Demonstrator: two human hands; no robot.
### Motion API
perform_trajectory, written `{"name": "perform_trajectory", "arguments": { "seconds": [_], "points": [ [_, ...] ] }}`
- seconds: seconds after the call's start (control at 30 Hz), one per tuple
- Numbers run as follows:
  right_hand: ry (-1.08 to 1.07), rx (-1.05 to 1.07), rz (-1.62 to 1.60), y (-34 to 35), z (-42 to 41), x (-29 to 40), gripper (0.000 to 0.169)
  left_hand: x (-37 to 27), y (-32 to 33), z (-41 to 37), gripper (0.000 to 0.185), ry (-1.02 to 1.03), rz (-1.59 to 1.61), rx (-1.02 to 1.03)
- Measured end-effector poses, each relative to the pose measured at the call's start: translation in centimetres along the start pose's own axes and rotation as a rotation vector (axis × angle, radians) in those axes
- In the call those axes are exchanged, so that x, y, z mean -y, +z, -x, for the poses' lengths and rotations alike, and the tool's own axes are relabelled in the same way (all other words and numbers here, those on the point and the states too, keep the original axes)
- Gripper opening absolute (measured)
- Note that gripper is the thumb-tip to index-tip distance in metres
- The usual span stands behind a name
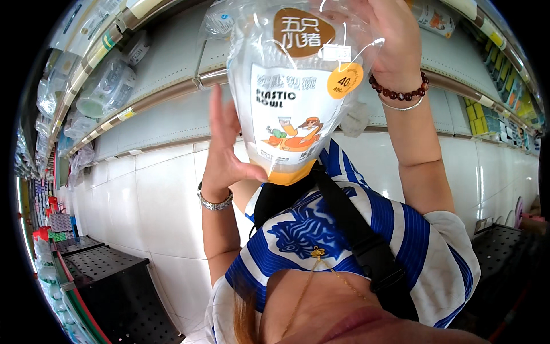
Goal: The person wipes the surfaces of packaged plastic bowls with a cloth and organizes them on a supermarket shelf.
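Observation:
A clear plastic bag of plastic bowls (292, 107) hangs upright before me, its printed label facing the camera and a small white tag near its top. My right hand (393, 34) holds the bag's upper right part; some fingers are hidden or blurred by the film. Beside the bag's lower left side is my left hand (225, 146), fingers spread and pointing up. Its thumb tip meets or nearly meets the bag's bottom corner; contact cannot be told for sure.
Grey metal shelves (172, 103) run across behind the bag. Packaged clear cups (107, 86) lie on the left shelves, yellow packs (476, 118) at the right. A black perforated stand (107, 266) is at lower left, over a white tiled floor (167, 202). Another dark stand (500, 249) is at right.

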State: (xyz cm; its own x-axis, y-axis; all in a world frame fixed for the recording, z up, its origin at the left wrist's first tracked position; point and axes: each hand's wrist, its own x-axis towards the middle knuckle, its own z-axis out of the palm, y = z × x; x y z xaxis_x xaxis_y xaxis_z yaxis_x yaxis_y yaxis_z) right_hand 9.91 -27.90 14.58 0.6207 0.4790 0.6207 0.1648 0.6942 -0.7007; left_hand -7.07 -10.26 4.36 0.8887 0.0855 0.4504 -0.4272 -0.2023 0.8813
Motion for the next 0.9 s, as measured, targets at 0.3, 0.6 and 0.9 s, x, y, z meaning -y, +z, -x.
{"name": "perform_trajectory", "arguments": {
  "seconds": [0.3,0.6,0.9],
  "points": [
    [0.049,-0.024,0.063,-2.5,0.7,-2.9,0.031,4.1,1.4,3.2,0.126,-0.36,0.166,0.145],
    [-0.263,-0.112,0.363,-0.4,5.1,-6.0,0.046,4.7,2.0,4.6,0.118,-0.326,0.154,0.039],
    [0.189,0.196,0.178,-4.0,14.4,-7.5,0.072,0.5,2.7,2.0,0.104,-0.155,-0.375,0.061]
  ]
}}
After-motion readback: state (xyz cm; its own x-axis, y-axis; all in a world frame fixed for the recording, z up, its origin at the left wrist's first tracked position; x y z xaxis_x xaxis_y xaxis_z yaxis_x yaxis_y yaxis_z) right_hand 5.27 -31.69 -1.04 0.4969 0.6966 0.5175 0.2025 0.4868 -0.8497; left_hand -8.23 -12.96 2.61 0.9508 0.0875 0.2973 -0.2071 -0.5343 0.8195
